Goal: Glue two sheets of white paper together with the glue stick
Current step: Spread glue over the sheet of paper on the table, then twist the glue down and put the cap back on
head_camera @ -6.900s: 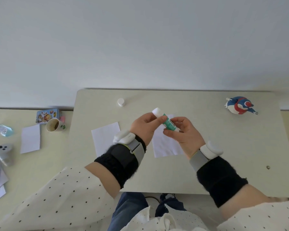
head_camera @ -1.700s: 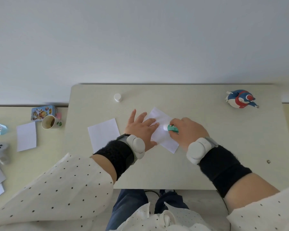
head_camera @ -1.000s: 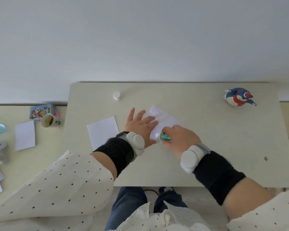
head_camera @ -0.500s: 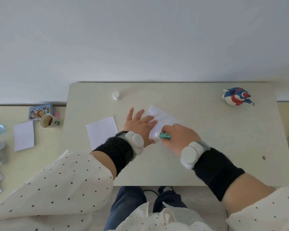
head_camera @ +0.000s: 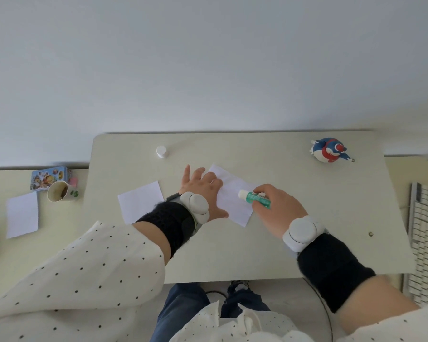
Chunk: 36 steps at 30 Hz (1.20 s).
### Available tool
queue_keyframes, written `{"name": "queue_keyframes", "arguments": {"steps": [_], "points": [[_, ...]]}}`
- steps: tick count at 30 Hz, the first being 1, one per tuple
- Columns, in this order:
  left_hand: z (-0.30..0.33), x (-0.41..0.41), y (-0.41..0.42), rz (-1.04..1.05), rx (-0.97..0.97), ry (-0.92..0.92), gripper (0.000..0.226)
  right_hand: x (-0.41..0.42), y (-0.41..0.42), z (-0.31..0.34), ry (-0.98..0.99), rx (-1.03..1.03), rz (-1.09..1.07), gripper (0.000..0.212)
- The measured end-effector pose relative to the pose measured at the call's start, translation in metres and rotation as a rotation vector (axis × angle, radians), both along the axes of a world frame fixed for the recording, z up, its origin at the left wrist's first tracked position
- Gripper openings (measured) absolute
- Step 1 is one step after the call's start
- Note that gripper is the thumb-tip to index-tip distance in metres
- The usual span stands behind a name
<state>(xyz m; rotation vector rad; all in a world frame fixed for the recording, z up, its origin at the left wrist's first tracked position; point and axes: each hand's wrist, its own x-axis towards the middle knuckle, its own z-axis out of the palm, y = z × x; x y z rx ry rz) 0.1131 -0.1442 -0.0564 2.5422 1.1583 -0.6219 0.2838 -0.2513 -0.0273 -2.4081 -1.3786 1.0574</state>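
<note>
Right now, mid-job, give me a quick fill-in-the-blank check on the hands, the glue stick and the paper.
1. The glue stick is gripped by the ____ hand.
2. The left hand lies flat with straight fingers on the ____ sheet, the one under the glue stick.
3. The second sheet lies to the ____ of the left hand, untouched.
4. The small white cap stands on the ____, apart from both hands.

Missing words: right; tilted; left; desk

A green glue stick (head_camera: pixel 255 198) with its white tip exposed lies tilted above a skewed white paper sheet (head_camera: pixel 232 196) at frame centre (cap (head_camera: pixel 161 151) upper left); a second sheet (head_camera: pixel 141 202) lies flat left of centre.
</note>
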Motion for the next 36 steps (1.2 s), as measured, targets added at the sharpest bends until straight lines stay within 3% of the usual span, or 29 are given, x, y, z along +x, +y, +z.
{"name": "queue_keyframes", "arguments": {"steps": [4,7,10,15,19,22,29,36], "points": [[0.01,0.001,-0.001,0.081,0.004,-0.072,0.06,-0.001,-0.003,0.009,0.23,0.041,-0.219,0.026],[0.025,0.0,-0.001,0.152,-0.045,-0.19,0.041,-0.003,0.001,0.017,0.276,0.158,-0.248,0.023],[0.06,0.004,-0.002,0.272,-0.148,-0.415,0.04,-0.004,0.008,0.038,0.348,0.273,-0.265,0.023],[0.131,0.013,-0.002,0.699,-0.332,-0.862,0.024,-0.012,0.033,0.087,0.472,0.449,-0.248,0.025],[0.176,0.013,0.009,0.845,-0.47,-1.144,0.019,-0.021,0.051,0.127,0.551,0.559,-0.206,0.027],[0.215,0.008,0.016,0.88,-0.542,-1.347,0.018,-0.027,0.06,0.157,0.636,0.643,-0.22,0.031],[0.283,-0.001,0.022,0.904,-0.593,-1.64,0.01,-0.038,0.071,0.221,1.165,0.597,-0.424,0.039],[0.328,-0.007,0.011,0.8,-0.596,-1.861,0.018,-0.051,0.069,0.266,1.37,0.73,-0.414,0.028]]}}
